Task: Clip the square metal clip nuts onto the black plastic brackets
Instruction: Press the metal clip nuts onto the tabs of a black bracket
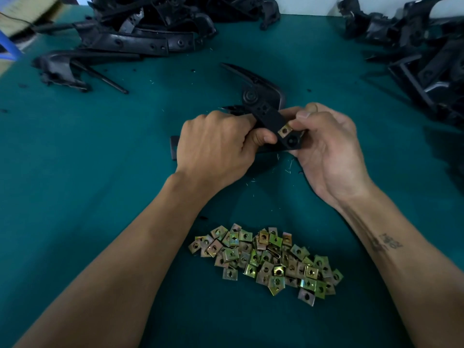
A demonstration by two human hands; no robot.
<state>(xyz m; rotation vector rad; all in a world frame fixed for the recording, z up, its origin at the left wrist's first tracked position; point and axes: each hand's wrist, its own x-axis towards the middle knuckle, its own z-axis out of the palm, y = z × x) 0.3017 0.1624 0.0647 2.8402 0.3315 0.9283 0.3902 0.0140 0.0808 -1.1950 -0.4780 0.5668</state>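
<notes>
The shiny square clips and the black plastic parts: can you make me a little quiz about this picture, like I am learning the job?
1. True or false: the left hand holds the black bracket.
2. Where is the pile of clips? A) far away beside the black heaps B) close to the person, between the forearms C) in a box
3. Fill in: the right hand pinches one ____ at the bracket's edge.

Key
1. True.
2. B, on the green table.
3. Clip, gold-coloured, between thumb and finger.
</notes>
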